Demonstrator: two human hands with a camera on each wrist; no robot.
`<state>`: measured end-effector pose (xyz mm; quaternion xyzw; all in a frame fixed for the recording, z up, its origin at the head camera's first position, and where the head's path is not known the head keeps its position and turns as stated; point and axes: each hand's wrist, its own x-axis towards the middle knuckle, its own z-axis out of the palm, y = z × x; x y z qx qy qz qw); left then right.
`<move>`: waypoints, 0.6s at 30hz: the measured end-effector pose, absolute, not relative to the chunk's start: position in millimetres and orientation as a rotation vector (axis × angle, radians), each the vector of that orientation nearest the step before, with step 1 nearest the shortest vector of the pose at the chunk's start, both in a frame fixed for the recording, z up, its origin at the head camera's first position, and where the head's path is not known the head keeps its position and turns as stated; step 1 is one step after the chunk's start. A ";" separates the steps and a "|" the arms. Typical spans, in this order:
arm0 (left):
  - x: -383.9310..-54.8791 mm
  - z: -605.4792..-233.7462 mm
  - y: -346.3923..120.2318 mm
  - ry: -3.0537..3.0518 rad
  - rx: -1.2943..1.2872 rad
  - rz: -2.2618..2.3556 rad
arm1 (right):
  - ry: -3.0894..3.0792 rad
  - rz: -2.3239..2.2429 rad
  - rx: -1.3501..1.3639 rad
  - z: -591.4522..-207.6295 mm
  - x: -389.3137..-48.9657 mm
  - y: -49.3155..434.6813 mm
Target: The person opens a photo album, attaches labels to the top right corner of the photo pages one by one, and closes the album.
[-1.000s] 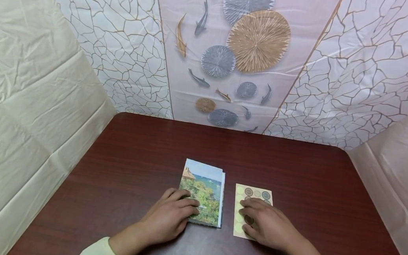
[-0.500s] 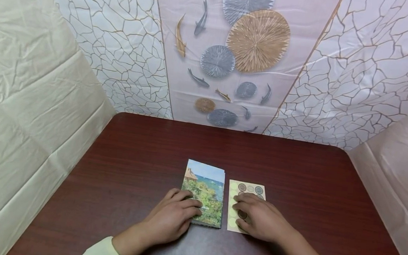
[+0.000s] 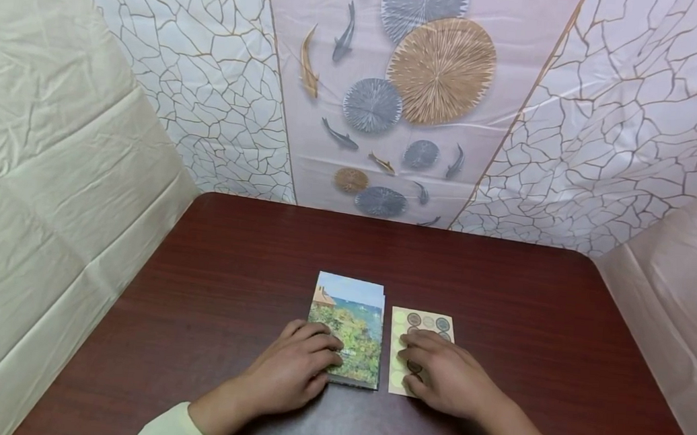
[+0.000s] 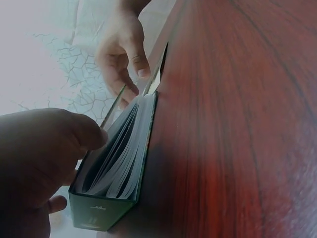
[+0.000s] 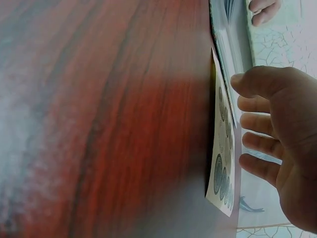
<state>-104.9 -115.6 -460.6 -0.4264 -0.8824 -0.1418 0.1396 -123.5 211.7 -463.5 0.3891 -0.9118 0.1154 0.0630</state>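
A thick book [image 3: 353, 326] with a painted seaside cover lies on the table, near its middle. My left hand [image 3: 295, 365] rests its fingers on the cover's left part. In the left wrist view, loosely fanned pages [image 4: 126, 153] show between the covers, beside a green spine [image 4: 101, 213]. Just right of the book is a pale sheet of round stickers [image 3: 398, 356]. The fingertips of my right hand [image 3: 449, 373] rest on that sheet and hide much of it. In the right wrist view its fingers [image 5: 260, 144] are loosely bent, gripping nothing.
The dark red-brown table [image 3: 248, 258] reaches back to a patterned cloth [image 3: 386, 112] with fish and round leaf shapes. Plain cream cloth [image 3: 55, 156] hangs along the left side, and similar cloth [image 3: 676, 301] along the right.
The right hand and the sticker sheet have slid left, closer to the book. The book's cover has shifted slightly, and less of the pages shows at its right edge. The left hand stays on it.
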 end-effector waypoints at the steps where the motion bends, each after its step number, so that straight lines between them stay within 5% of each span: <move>1: -105.2 -460.4 -116.1 -2.549 -1.231 -0.416 | -2.748 0.348 1.176 -463.6 -123.1 212.1; 18: -106.4 -454.4 -121.2 -2.503 -1.235 -0.533 | -2.678 0.367 1.146 -461.9 -118.4 214.1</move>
